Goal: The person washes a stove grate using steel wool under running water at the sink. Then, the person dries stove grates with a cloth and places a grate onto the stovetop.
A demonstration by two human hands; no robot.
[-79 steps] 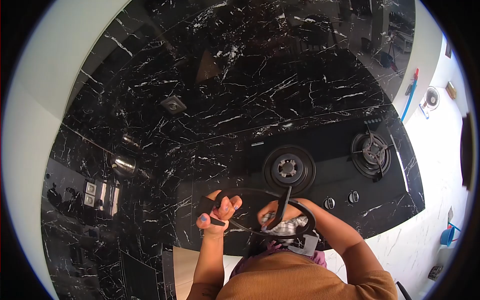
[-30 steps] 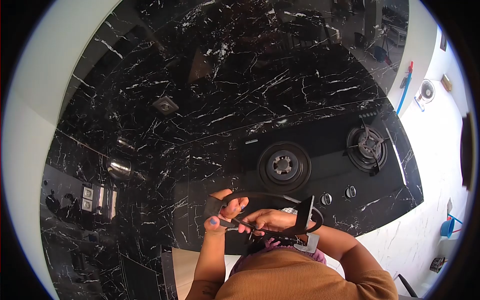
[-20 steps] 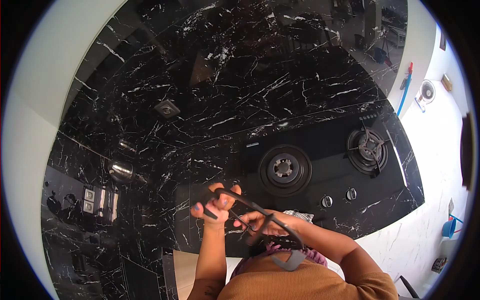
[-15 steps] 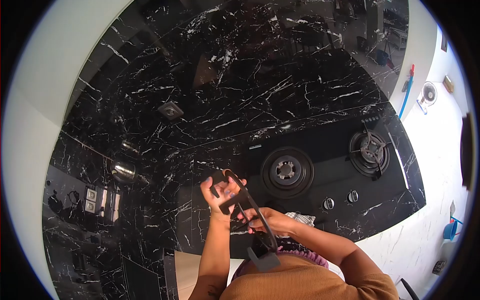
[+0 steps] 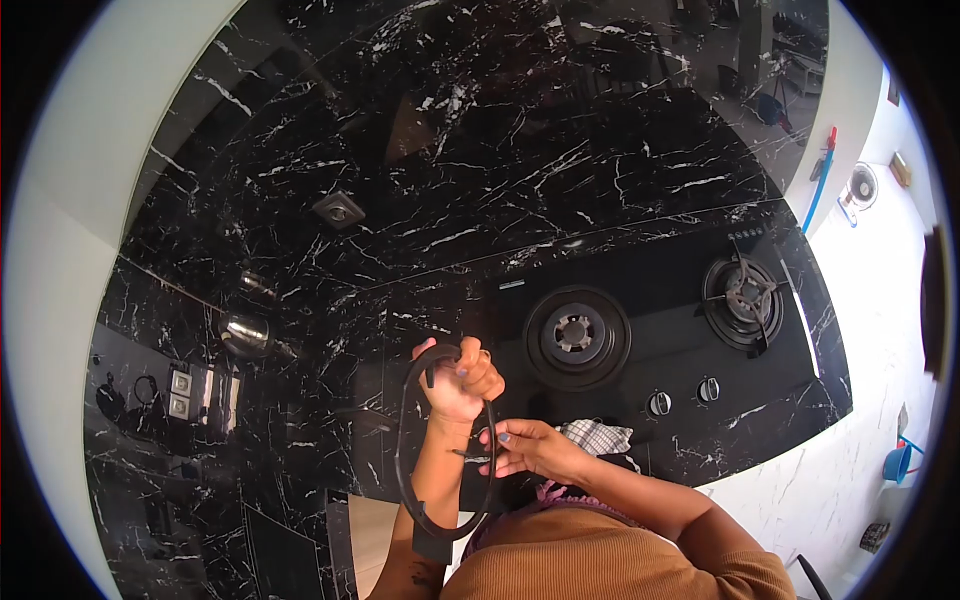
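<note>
A dark ring-shaped pan support with short prongs hangs tilted in front of my body, over the counter's near edge. Its top is gripped by my left hand, with the fingers curled round it. At the ring's right side, my right hand has its bent fingers on the rim near a prong; the exact contact is partly hidden. Right of my hands is the left burner, which has no pan support on it. Another pan support sits on the right burner.
A checked cloth lies by the hob's front edge, beside my right wrist. Two knobs are on the black glass hob. A shiny metal object is at the left. Behind rises a black marbled wall with a socket.
The pan support has turned so its round outline faces me, its lower end swinging left. My left hand has closed more tightly round the top.
</note>
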